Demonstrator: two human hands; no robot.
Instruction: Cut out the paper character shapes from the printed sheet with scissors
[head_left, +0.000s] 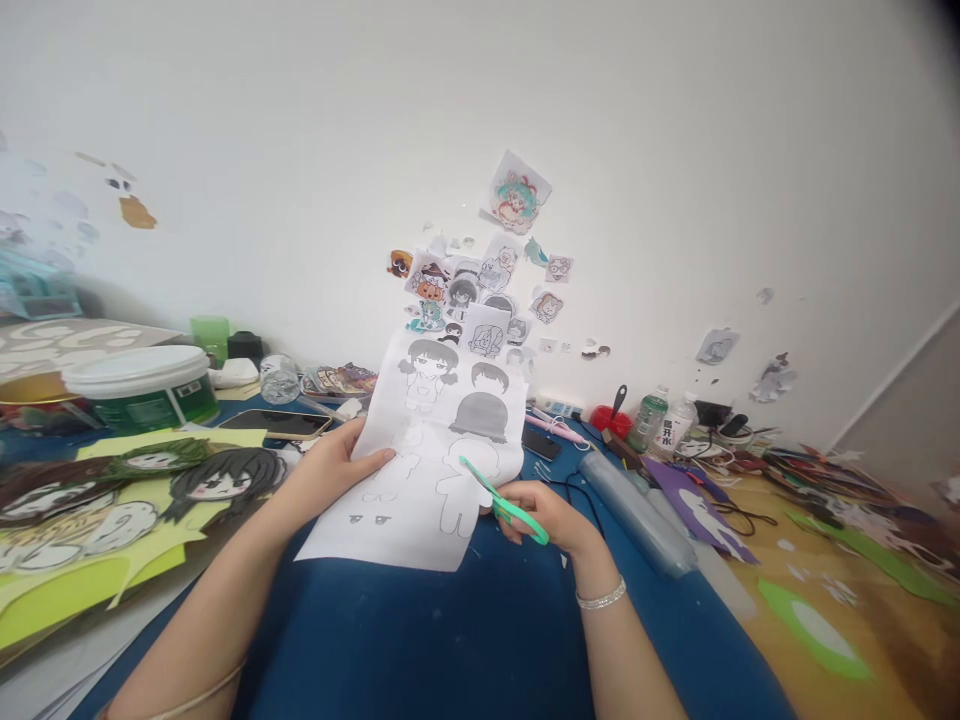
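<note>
A white sheet of paper (pixel 420 500) printed with cartoon figure parts is held up over the blue table. My left hand (pixel 341 465) grips its left edge, thumb on the front and the other fingers hidden behind. In my right hand (pixel 536 510) is a pair of scissors (pixel 517 508) with green handles. The blades point up and left across the sheet's right side, over the outline of a body. The sheet's lower right edge is cut away near the scissors.
Yellow paper with cut-out cartoon heads (pixel 225 480) lies left, near a phone (pixel 276 424) and a white-lidded tub (pixel 142 385). A clear plastic roll (pixel 637 510), bottles (pixel 646 418) and a purple sheet (pixel 701 505) are right. Drawings (pixel 517 195) hang on the wall.
</note>
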